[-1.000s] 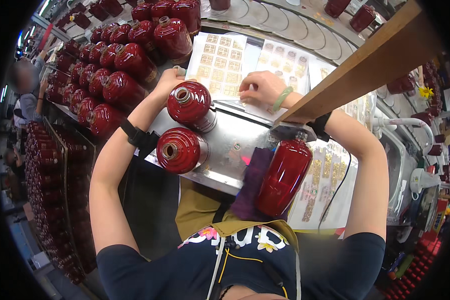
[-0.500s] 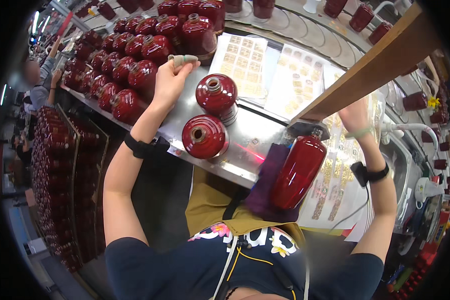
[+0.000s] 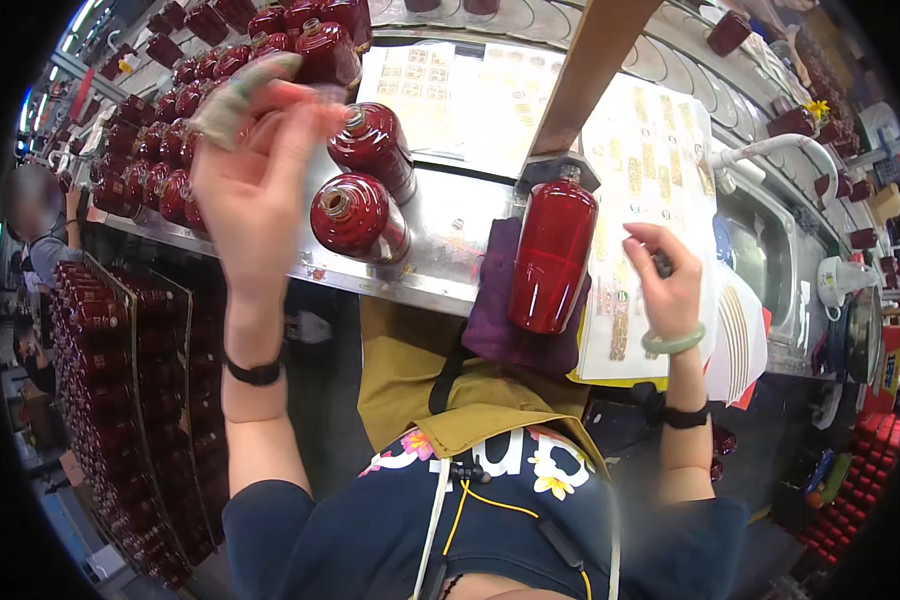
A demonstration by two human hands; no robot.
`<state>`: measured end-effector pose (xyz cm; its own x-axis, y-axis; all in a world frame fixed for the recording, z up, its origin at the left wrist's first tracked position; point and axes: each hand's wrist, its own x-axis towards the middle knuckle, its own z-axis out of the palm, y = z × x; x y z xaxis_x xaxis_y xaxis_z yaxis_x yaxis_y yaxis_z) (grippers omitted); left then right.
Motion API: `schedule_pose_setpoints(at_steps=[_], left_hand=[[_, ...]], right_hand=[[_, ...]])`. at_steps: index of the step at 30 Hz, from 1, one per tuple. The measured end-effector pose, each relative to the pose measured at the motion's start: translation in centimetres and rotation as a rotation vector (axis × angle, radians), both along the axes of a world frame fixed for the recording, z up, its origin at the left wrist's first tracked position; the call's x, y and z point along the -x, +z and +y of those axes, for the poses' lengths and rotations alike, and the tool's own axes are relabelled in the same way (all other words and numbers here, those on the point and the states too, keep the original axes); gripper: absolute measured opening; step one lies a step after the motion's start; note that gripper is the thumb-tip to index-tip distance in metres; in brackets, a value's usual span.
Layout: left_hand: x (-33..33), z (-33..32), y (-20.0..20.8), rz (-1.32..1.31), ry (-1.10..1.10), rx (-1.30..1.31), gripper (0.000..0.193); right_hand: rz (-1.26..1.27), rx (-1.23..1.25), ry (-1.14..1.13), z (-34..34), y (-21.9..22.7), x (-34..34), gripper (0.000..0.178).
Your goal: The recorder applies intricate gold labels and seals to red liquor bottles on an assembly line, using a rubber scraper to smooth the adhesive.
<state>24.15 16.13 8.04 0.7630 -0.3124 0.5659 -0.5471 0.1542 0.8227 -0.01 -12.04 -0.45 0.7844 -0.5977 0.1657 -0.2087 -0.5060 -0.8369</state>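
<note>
Bottle (image 3: 555,260) is best steadied on purple cloth (image 3: 485,310), with right fingers (image 3: 652,233) parted over sheets (image 3: 660,165) and left fingers (image 3: 292,145) too blurred to judge.

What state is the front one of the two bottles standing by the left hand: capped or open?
Open: the front red bottle shows a dark hole inside its mouth, no cap.
</note>
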Motion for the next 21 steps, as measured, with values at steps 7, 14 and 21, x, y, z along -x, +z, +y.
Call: schedule_pose_setpoints(at_steps=[7, 14, 21], left_hand=[[4.7, -6.5, -9.5, 0.300, -0.115, -0.230, 0.029], [1.1, -12.1, -16.8, 0.391, 0.001, -0.263, 0.034], [1.0, -12.8, -16.1, 0.380, 0.034, -0.394, 0.035]], right_hand=[[-0.053, -0.122, 0.072, 4.4, -1.0, 0.3, 0.023], [-0.082, -0.108, 0.061, 5.4, -1.3, 0.9, 0.025], [-0.082, -0.132, 0.019, 5.6, -2.3, 2.0, 0.029]])
